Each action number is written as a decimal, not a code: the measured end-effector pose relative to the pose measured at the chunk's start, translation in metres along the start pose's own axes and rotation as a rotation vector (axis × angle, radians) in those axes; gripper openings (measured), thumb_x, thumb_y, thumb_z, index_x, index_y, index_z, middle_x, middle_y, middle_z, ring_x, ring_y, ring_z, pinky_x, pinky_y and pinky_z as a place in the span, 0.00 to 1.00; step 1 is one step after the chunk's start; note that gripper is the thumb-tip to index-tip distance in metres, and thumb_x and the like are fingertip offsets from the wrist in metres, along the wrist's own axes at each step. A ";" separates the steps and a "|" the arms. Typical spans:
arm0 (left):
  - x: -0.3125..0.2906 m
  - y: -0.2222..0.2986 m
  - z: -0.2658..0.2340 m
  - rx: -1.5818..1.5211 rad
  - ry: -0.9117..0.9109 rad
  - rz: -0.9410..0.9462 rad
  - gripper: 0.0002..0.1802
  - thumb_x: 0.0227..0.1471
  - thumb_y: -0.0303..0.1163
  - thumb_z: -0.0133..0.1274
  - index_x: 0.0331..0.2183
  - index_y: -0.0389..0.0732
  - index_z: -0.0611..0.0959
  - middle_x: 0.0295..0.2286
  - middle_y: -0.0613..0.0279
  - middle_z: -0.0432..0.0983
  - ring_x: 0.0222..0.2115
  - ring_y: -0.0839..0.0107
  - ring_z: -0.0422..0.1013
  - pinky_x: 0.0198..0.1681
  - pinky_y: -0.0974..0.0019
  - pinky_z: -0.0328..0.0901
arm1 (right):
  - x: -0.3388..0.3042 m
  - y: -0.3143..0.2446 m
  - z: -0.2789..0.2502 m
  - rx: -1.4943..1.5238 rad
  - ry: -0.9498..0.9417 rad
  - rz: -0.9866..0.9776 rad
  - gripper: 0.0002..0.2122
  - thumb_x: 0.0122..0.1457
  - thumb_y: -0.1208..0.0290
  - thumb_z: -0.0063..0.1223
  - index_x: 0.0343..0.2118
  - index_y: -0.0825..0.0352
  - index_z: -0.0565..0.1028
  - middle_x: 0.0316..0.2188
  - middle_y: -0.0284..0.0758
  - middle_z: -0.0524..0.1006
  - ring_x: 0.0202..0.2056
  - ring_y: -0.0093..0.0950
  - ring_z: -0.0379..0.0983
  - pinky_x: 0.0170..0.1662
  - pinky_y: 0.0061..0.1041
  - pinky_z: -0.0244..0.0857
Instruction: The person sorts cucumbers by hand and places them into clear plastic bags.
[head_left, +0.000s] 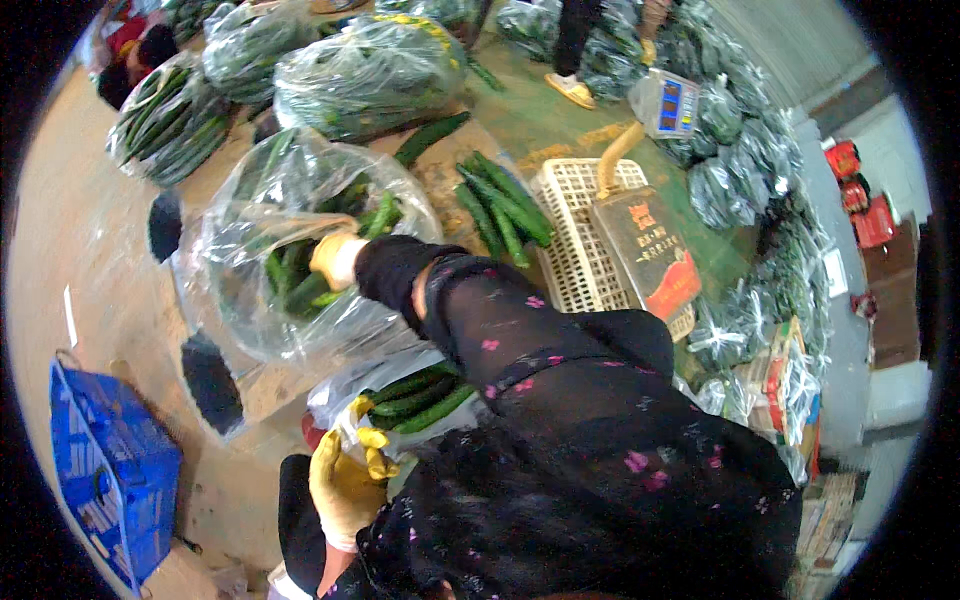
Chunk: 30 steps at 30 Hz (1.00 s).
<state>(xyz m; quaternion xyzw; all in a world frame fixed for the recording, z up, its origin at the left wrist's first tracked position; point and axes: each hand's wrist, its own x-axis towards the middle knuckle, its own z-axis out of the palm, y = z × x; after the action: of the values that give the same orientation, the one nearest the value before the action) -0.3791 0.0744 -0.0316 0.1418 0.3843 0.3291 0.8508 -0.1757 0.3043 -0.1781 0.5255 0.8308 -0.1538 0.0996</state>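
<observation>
My left hand [348, 490], in a pale glove with yellow fingers, is curled at the edge of a small clear plastic bag [335, 390]. Several dark green cucumbers [415, 395] lie side by side in that bag, close to my body. Stretched forward, my right hand [338, 258] reaches into a large open clear plastic bag [240, 300]. Loose cucumbers [290, 265] surround it there; its fingertips are hidden among them and the plastic, so a hold cannot be made out.
More cucumbers [505, 205] lie right of the large bag, beside a cream plastic crate [560, 240] with a printed carton [650, 250] against it. Filled bags [370, 75] stand behind. A blue crate [115, 460] is at left. Far right are a scale [665, 103] and a person's foot [570, 90].
</observation>
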 end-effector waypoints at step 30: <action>0.020 -0.007 -0.013 -0.046 -0.156 0.090 0.20 0.50 0.46 0.45 0.36 0.39 0.76 0.23 0.64 0.76 0.16 0.78 0.65 0.20 0.73 0.60 | -0.235 -0.022 -0.057 2.725 0.721 -0.304 0.22 0.48 0.74 0.45 0.48 0.76 0.64 0.48 0.47 0.67 0.52 0.42 0.61 0.58 0.46 0.50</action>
<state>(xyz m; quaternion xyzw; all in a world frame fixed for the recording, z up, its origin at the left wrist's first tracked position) -0.3762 0.0821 -0.0550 0.1645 0.3026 0.3636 0.8656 -0.0949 0.1176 -0.0449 0.1254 0.0613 -0.6913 -0.7090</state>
